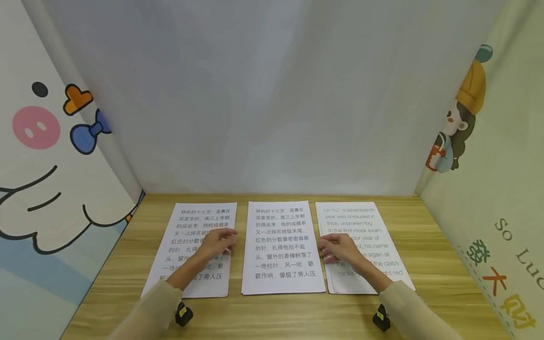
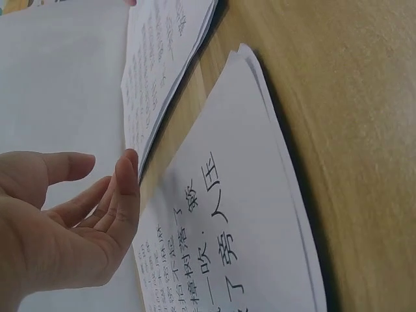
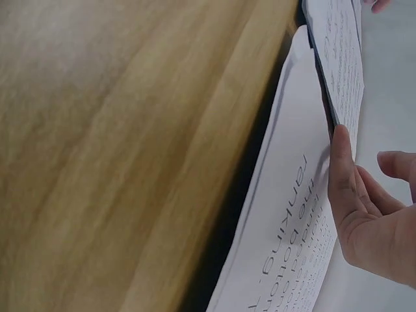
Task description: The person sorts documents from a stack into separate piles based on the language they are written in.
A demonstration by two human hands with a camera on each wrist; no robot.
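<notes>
Three paper stacks lie side by side on the wooden table. The left stack (image 1: pixel 189 219) and the middle stack (image 1: pixel 280 255) carry printed Chinese text; the right stack (image 1: pixel 384 264) carries English text. My left hand (image 1: pixel 217 243) hovers by the right edge of the left stack, fingers loosely curved, nothing between them. Over the left edge of the right stack is my right hand (image 1: pixel 341 249), its fingers likewise relaxed and holding nothing. Each wrist view shows thumb and fingers apart, the left hand (image 2: pixel 78 224) and the right hand (image 3: pixel 374 224) both beside printed sheets.
A pale cloth wall (image 1: pixel 276 118) rises behind the table (image 1: pixel 280 316). Cartoon-printed panels stand to the left (image 1: pixel 38 165) and right (image 1: pixel 488 198). Small black devices sit at the left wrist (image 1: pixel 183 314) and right wrist (image 1: pixel 381 318).
</notes>
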